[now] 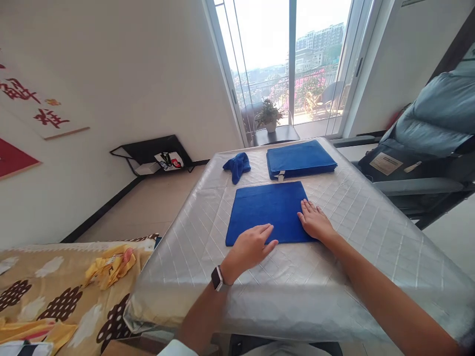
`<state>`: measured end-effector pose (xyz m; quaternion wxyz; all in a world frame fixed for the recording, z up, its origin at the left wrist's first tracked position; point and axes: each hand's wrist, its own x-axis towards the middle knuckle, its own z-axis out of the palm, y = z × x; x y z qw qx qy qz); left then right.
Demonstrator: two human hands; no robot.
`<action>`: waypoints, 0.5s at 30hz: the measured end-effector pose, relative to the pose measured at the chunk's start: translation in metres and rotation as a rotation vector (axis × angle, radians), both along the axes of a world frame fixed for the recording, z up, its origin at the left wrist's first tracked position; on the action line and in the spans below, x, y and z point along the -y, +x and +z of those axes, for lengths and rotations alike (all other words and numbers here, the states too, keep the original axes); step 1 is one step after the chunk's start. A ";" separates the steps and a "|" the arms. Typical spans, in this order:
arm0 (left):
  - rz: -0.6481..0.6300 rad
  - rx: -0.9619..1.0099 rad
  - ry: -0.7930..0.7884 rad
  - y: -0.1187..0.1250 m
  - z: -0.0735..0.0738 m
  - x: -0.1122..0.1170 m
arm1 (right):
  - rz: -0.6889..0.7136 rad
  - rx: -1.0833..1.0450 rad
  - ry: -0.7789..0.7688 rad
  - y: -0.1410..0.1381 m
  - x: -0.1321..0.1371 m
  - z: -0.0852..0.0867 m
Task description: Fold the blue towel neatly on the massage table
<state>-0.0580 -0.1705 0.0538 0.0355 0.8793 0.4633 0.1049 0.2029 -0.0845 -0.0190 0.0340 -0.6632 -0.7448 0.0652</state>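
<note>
A blue cloth (265,207), like a towel, lies flat as a rectangle on the silver quilted table cover (208,232). Over its near left part is my left hand (252,245), with fingers extended and thumb apart; whether it presses on the cloth I cannot tell. My right hand (314,220) rests flat on the cloth's right edge, fingers spread. Farther back sits a neat stack of blue cloths (302,157) with a white tag at its near corner. To the left of that stack lies a crumpled blue cloth (237,167).
A grey padded chair (426,128) stands close at the table's right. On the left, a patterned bed cover (92,311) bears yellow clothing (111,267). Beyond the table are a potted plant (270,116) and a glass sliding door (260,49). A black rack (156,153) stands against the wall.
</note>
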 end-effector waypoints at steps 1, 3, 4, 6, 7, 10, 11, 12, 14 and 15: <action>-0.097 0.013 0.002 0.019 0.002 -0.009 | 0.004 0.006 0.007 0.000 0.000 0.000; -0.239 0.032 0.006 0.056 -0.003 -0.035 | 0.020 0.024 0.022 0.001 0.001 -0.001; -0.279 0.035 0.011 0.073 -0.009 -0.049 | 0.029 0.033 0.027 0.002 0.002 -0.002; -0.271 0.037 0.035 0.102 -0.027 -0.075 | 0.043 0.042 0.039 0.003 0.003 -0.004; -0.238 0.035 0.039 0.113 -0.036 -0.085 | 0.043 0.043 0.043 0.004 0.004 -0.005; -0.131 0.040 0.033 0.128 -0.061 -0.099 | 0.035 0.044 0.052 0.005 0.004 -0.006; -0.112 0.040 0.027 0.128 -0.066 -0.100 | 0.032 0.047 0.051 0.005 0.004 -0.006; -0.101 0.036 0.022 0.125 -0.069 -0.099 | 0.029 0.048 0.046 0.004 0.004 -0.006; -0.078 0.017 0.014 0.113 -0.071 -0.098 | 0.020 0.044 0.038 0.003 0.003 -0.005; -0.058 0.006 0.010 0.105 -0.071 -0.098 | 0.013 0.041 0.034 0.002 0.002 -0.004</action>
